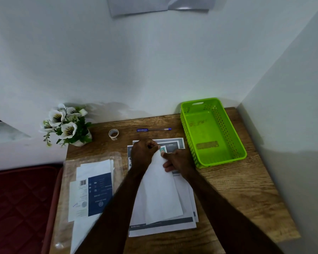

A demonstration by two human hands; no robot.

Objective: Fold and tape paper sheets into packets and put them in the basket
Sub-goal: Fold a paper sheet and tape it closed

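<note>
Here, green basket point(212, 132) bare inside; left hand point(142, 153) and right hand point(178, 161) both pinching folded sheet point(162, 189).

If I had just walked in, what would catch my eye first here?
Probably the bright green basket at the desk's far right corner, with no packets visible in it. Next, the left hand and right hand meeting at mid-desk on the far end of a white sheet atop a paper stack. White flowers brighten the far left corner.
</note>
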